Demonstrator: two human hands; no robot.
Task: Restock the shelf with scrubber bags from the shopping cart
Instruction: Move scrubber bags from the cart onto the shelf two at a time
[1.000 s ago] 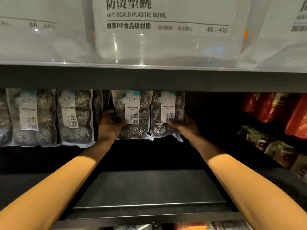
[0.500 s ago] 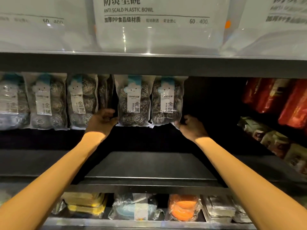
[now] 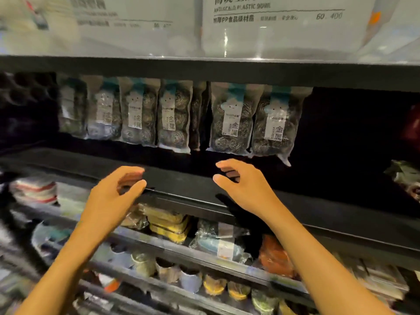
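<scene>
Dim store shelving (image 3: 204,64), with scrubber bags (image 3: 231,119) hanging in a row beneath its dark ledge, likely light, crinkly and slippery, best pinched at a bottom corner or the header; left hand (image 3: 113,196) and right hand (image 3: 247,187) both open, empty, below the row, touching none.

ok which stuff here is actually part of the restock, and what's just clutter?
Job:
scrubber bags hanging under the shelf
left hand, empty
right hand, empty

Not the job:
plastic bowl packs above
sponge packs below
red packets at right
</scene>
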